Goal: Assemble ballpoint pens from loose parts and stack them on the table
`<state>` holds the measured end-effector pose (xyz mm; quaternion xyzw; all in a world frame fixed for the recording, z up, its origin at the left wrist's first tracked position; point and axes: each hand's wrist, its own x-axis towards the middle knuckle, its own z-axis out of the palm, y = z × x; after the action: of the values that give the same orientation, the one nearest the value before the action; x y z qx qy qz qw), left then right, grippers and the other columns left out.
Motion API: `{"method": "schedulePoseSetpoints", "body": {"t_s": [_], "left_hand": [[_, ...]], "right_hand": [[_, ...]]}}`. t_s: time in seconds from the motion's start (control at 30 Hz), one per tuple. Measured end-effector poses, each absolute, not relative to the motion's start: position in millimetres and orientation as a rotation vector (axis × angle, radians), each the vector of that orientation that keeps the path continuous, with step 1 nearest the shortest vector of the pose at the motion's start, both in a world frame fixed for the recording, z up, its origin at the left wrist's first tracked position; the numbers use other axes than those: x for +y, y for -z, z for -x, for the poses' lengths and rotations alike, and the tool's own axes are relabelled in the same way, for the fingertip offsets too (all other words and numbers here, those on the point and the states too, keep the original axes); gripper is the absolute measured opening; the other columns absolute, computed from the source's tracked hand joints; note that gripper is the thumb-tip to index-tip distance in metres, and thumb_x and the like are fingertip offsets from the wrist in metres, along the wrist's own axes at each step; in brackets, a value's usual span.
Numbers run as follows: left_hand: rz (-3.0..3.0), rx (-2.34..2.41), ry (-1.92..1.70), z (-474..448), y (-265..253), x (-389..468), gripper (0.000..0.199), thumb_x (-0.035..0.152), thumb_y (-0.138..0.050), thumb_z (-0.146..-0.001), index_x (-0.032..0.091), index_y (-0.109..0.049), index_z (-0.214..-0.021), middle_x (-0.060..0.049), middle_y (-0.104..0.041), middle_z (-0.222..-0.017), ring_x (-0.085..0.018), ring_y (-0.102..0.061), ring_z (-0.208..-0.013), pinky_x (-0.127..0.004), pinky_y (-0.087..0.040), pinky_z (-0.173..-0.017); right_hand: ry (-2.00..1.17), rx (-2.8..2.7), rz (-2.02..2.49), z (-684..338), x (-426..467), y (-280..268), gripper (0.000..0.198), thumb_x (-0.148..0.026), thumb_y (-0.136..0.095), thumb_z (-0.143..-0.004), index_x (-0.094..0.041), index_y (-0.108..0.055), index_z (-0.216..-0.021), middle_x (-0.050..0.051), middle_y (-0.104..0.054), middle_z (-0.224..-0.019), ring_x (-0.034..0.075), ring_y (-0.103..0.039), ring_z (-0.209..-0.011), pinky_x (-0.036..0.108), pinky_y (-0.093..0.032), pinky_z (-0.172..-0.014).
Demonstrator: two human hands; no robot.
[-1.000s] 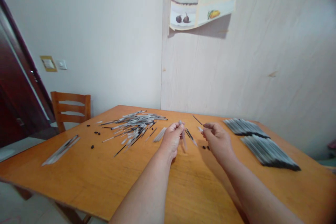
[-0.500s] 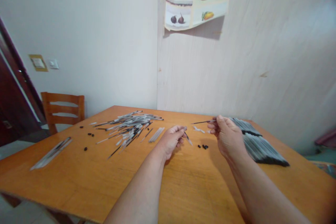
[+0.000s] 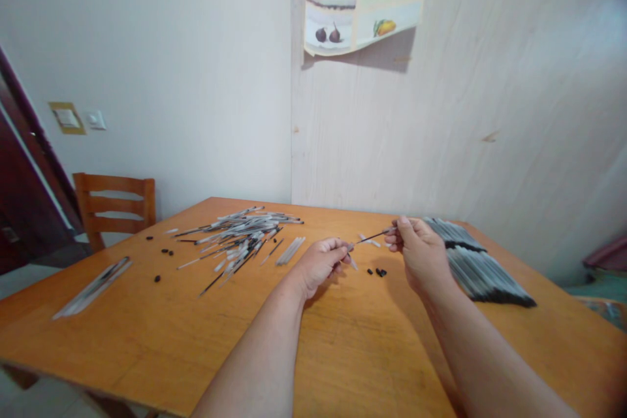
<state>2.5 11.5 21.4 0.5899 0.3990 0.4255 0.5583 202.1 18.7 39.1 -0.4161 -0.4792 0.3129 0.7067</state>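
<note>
My left hand [image 3: 323, 262] is closed in a pinch around a small translucent pen part [image 3: 353, 264], whose pale tip sticks out below the fingers. The rest of that part is hidden by the fingertips. Thumb and fingers of my right hand [image 3: 418, 248] grip a thin dark pen refill [image 3: 372, 236] that points left. Its far end reaches the left fingertips; whether it is inside the pen part I cannot tell. Under the hands lie several small black plugs [image 3: 381, 272] and a few whitish pieces [image 3: 373, 243].
A loose heap of pens and refills [image 3: 245, 232] covers the table's back left, with clear tubes [image 3: 290, 251] beside it. More tubes [image 3: 93, 290] lie far left near scattered black plugs [image 3: 157, 279]. Stacked rows of black-ended pens [image 3: 490, 274] lie right. A wooden chair [image 3: 115, 202] stands behind.
My right hand has moved the refill slightly left and tilted it, bringing its end to the left fingertips. The dark piece showing below the left hand is now less visible.
</note>
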Motion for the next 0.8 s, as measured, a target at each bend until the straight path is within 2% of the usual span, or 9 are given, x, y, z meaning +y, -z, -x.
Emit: {"method": "schedulePoseSetpoints", "body": {"t_s": [0.27, 0.43, 0.63, 0.8], "left_hand": [[-1.438, 0.946, -0.924, -2, -23, 9, 0.028, 0.039, -0.061, -0.080, 0.013, -0.063, -0.089, -0.004, -0.064, -0.082, -0.007, -0.047, -0.057, -0.020, -0.031, -0.050], [-1.475, 0.924, -0.883, -3, -19, 10, 0.034, 0.041, -0.062, -0.079, 0.013, -0.065, -0.096, -0.005, -0.065, -0.084, -0.007, -0.048, -0.057, -0.021, -0.031, -0.050], [-1.449, 0.913, -0.877, -4, -19, 8, 0.032, 0.041, -0.061, -0.080, 0.013, -0.063, -0.094, -0.006, -0.064, -0.084, -0.007, -0.048, -0.056, -0.020, -0.030, -0.048], [-1.419, 0.911, -0.887, -5, -23, 7, 0.032, 0.044, -0.063, -0.077, 0.014, -0.062, -0.087, -0.004, -0.062, -0.081, -0.006, -0.047, -0.055, -0.019, -0.030, -0.048]], "right_hand": [[-0.719, -1.116, 0.969, -198, 18, -37, 0.038, -0.051, -0.065, -0.080, -0.015, -0.062, -0.091, 0.004, -0.065, -0.074, 0.011, -0.058, -0.059, 0.021, -0.046, -0.049], [-0.691, -1.109, 0.991, -192, 16, -38, 0.040, -0.048, -0.067, -0.079, -0.017, -0.055, -0.102, 0.001, -0.065, -0.072, 0.011, -0.057, -0.055, 0.022, -0.044, -0.049], [-0.683, -1.210, 1.064, -184, 12, -34, 0.036, -0.051, -0.065, -0.079, -0.017, -0.057, -0.089, 0.002, -0.064, -0.068, 0.013, -0.057, -0.056, 0.024, -0.042, -0.051], [-0.684, -1.371, 1.152, -182, 13, -29, 0.044, -0.057, -0.051, -0.085, -0.015, -0.065, -0.083, 0.006, -0.066, -0.072, 0.015, -0.058, -0.061, 0.027, -0.043, -0.055]]}}
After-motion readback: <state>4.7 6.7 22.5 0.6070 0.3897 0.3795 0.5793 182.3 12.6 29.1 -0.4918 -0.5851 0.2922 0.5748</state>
